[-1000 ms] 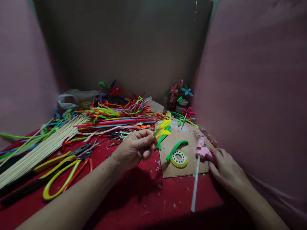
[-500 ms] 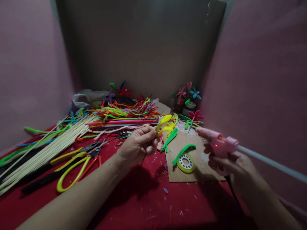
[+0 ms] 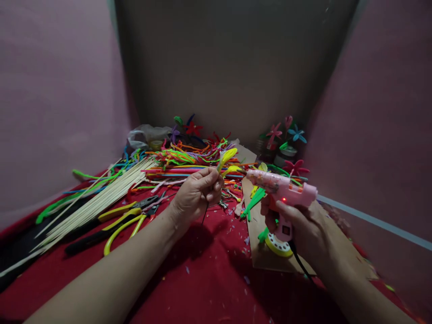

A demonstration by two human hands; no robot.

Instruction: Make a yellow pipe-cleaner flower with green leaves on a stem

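My left hand (image 3: 199, 193) is closed in a pinch on a small yellow pipe-cleaner flower (image 3: 227, 161), held just above the red cloth. My right hand (image 3: 300, 227) grips a pink hot glue gun (image 3: 281, 191) by its handle. A red light glows on the gun's body. The gun's nozzle points left, a short gap from the yellow flower. A white glue stick (image 3: 371, 220) juts from the back of the gun to the right. A black cord hangs below the handle.
A cardboard sheet (image 3: 266, 258) under my right hand carries a yellow tape roll (image 3: 277, 246) and green pipe-cleaner pieces (image 3: 253, 202). Colourful pipe cleaners (image 3: 182, 159), bamboo skewers (image 3: 97, 200), yellow scissors (image 3: 123, 227) and pliers (image 3: 135, 208) lie to the left. Finished flowers (image 3: 285, 132) stand at the back.
My right hand lifted the glue gun off the cardboard and swung its nozzle left toward the yellow flower. My left hand raised the flower slightly. The view shifted left.
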